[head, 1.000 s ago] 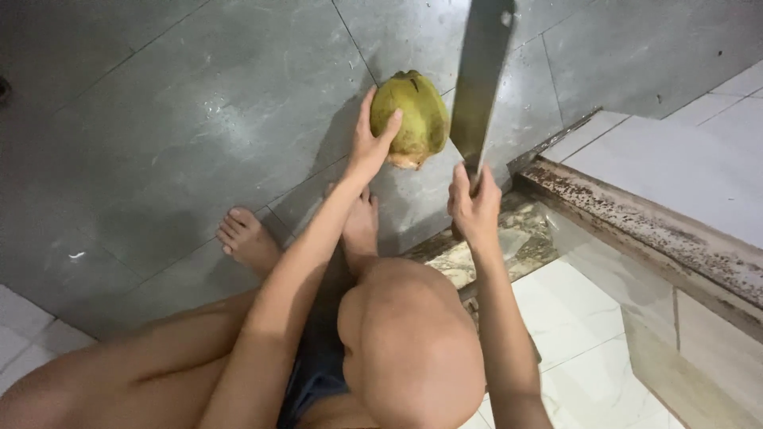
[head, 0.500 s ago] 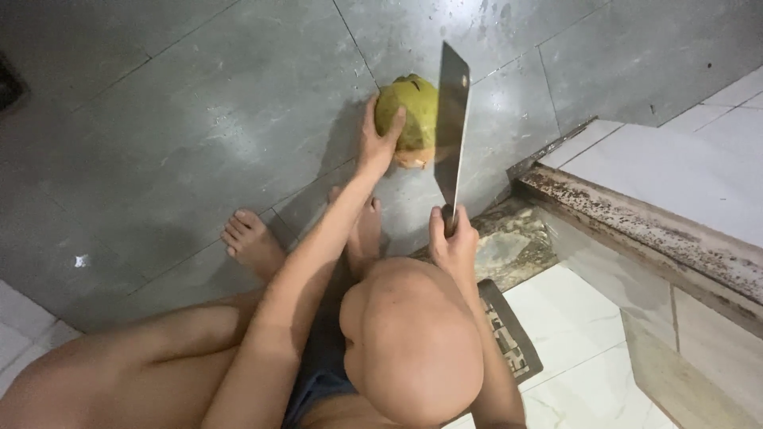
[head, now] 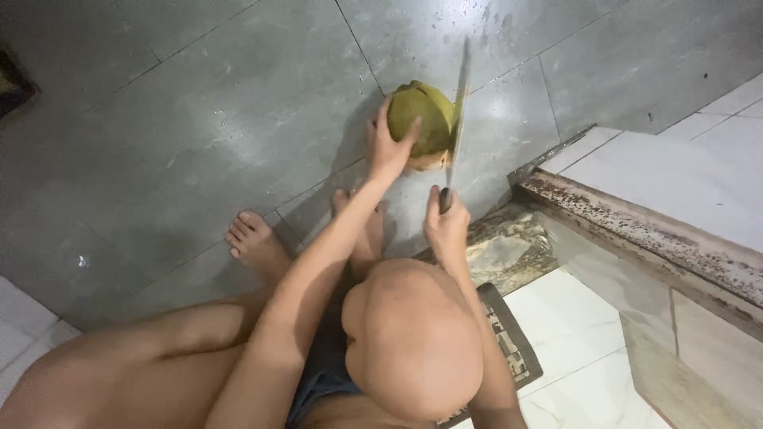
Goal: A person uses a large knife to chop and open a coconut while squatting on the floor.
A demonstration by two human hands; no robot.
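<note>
Left hand cups green coconut on grey tile floor, fingers spread over near-left side. Right hand wrapped tight round cleaver handle; blade edge-on, touching coconut's right flank, just beyond left fingertips. Open floor left of and beyond fingers. Raised white step with stained edge close right of right fingers. Coconut rounded, yellow-green, brownish cut end facing person.
</note>
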